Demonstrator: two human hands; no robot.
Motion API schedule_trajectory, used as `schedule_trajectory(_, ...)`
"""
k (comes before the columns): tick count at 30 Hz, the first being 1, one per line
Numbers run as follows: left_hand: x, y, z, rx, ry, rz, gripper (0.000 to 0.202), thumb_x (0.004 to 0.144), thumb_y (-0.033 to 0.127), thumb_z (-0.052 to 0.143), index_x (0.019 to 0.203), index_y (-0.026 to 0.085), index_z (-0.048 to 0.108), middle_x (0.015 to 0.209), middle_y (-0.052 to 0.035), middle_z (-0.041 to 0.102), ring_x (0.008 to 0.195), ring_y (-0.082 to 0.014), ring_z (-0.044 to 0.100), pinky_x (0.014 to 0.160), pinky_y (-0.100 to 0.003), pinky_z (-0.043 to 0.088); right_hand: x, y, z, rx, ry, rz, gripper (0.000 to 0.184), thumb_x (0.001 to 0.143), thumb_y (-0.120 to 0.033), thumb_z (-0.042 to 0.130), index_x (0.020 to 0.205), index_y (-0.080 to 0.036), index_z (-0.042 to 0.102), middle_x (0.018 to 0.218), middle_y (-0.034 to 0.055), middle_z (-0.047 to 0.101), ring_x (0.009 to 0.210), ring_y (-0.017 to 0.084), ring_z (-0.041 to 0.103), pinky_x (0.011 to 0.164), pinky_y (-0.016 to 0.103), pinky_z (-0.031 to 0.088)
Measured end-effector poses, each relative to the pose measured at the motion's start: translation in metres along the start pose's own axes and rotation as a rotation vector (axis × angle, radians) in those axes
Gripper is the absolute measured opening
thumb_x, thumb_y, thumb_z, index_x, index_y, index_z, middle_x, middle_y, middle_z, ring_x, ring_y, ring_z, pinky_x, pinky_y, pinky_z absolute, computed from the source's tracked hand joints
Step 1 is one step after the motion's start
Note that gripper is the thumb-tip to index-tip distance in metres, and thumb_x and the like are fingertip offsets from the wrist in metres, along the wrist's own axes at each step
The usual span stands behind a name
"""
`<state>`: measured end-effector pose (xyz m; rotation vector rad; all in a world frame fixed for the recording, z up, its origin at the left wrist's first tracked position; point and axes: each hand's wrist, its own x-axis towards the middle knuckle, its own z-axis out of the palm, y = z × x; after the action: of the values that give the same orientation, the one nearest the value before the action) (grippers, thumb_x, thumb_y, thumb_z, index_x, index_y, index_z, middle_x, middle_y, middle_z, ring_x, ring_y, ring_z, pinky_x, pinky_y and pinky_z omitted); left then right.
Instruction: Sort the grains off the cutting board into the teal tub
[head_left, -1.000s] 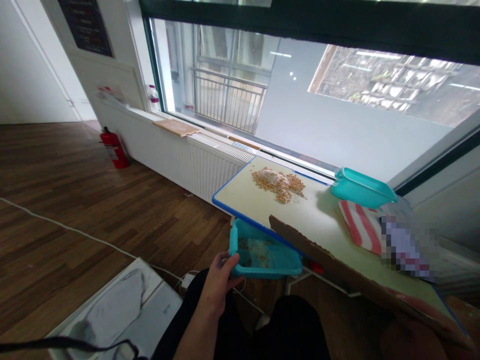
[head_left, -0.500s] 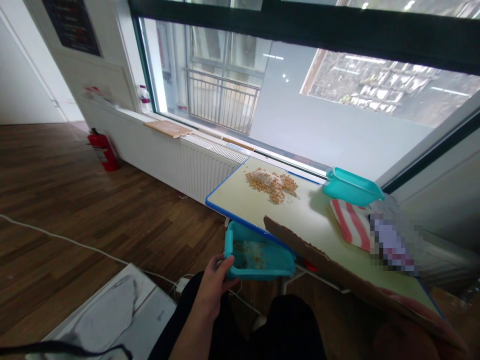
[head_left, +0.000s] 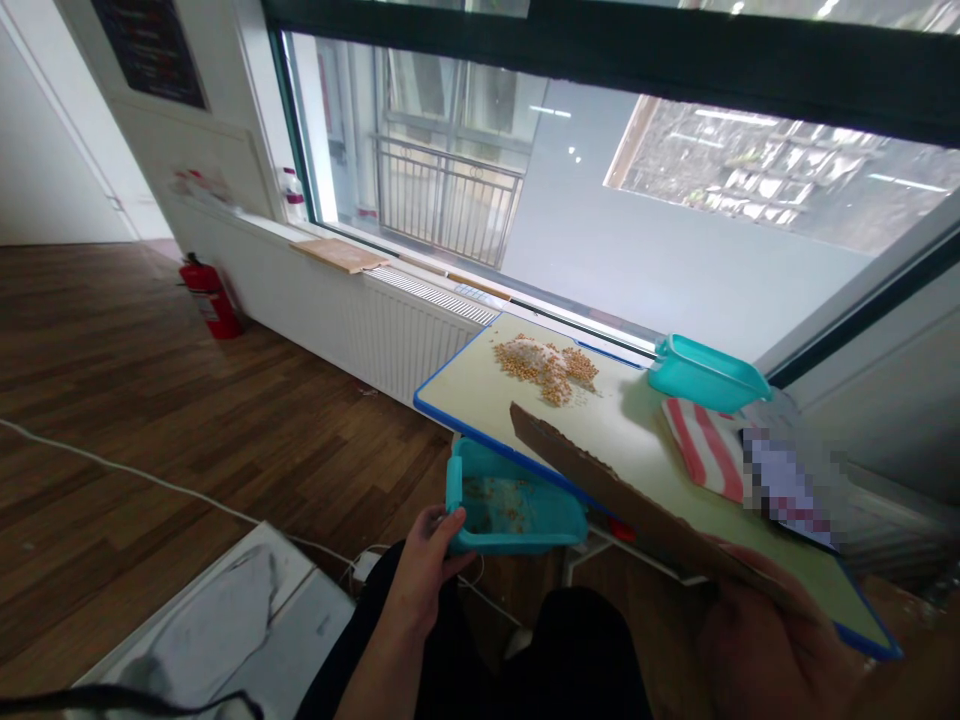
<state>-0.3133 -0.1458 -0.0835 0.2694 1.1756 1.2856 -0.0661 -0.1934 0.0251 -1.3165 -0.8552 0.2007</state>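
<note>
My left hand point(head_left: 427, 550) is closed on the near left corner of a teal plastic bin point(head_left: 525, 545), thumb over the rim. The bin sits just under the table's front edge, with a thin scatter of bits on its bottom. At the lower right, my right hand point(head_left: 772, 620), blurred, grips a long strip of brown cardboard point(head_left: 600, 475). The strip slants along the table's front edge, its torn far end over the tabletop. Beyond that end, a pile of tan kernels mixed with white grains point(head_left: 544, 365) lies on the pale table point(head_left: 472, 375).
A second teal bin point(head_left: 705, 375) stands at the table's back right. Near it lie a red-and-white striped cloth point(head_left: 701, 450) and a blurred-out flat device point(head_left: 787, 490). A radiator point(head_left: 405, 325) runs under the window; a white box point(head_left: 217, 620) and cable point(head_left: 135, 470) are on the floor left.
The cardboard strip has shifted left along the table edge, and my right hand has come further into view with it. My left hand and the bin have barely moved.
</note>
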Motion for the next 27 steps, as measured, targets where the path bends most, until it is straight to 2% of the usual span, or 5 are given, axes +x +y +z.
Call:
schedule_trajectory(3,-0.002,0.003,-0.001,-0.01,-0.008,-0.008,0.022,0.088,0.026,0.074,0.102,0.016,0.062,0.102,-0.0104,0.07,0.086,-0.021,0.071,0.072,-0.041,0.066,-0.002,0.001,0.006,0.052,0.039,0.072,0.018,0.06,-0.034,0.078,0.072,-0.021,0.075,0.077,0.0034,0.075,0.075,0.022,0.071,0.068,0.034,0.058)
schedule_trajectory(10,-0.006,0.009,0.0,-0.043,-0.007,-0.018,0.018,0.089,0.025,0.073,0.1,0.015,0.063,0.1,-0.01,0.069,0.082,-0.0206,0.072,0.072,-0.041,0.065,-0.013,0.005,-0.008,0.053,-0.007,0.042,0.012,0.065,-0.029,0.076,0.075,-0.024,0.076,0.085,0.0048,0.076,0.083,0.027,0.073,0.069,0.04,0.059)
schedule_trajectory(15,-0.008,0.009,0.001,-0.044,0.004,-0.019,0.016,0.09,0.023,0.071,0.099,0.015,0.061,0.1,-0.0103,0.068,0.082,-0.0197,0.072,0.073,-0.042,0.066,-0.01,0.005,-0.003,0.074,0.012,0.039,0.015,0.061,-0.028,0.077,0.075,-0.023,0.076,0.082,0.0047,0.076,0.08,0.027,0.073,0.071,0.04,0.06)
schedule_trajectory(22,-0.007,0.007,-0.002,-0.018,-0.012,0.001,0.02,0.089,0.026,0.073,0.102,0.015,0.062,0.106,-0.0125,0.069,0.086,-0.0203,0.071,0.073,-0.04,0.065,-0.007,0.006,0.011,0.008,-0.074,-0.09,0.018,0.069,-0.037,0.078,0.077,-0.021,0.076,0.083,0.0053,0.077,0.078,0.025,0.073,0.075,0.04,0.059)
schedule_trajectory(27,-0.003,0.004,-0.003,-0.043,0.018,0.017,0.023,0.089,0.029,0.073,0.105,0.015,0.062,0.105,-0.0117,0.069,0.085,-0.0209,0.073,0.074,-0.041,0.065,-0.005,0.002,-0.014,0.023,-0.176,-0.102,0.027,0.068,-0.052,0.08,0.076,-0.026,0.078,0.088,0.0093,0.078,0.082,0.032,0.075,0.069,0.045,0.061)
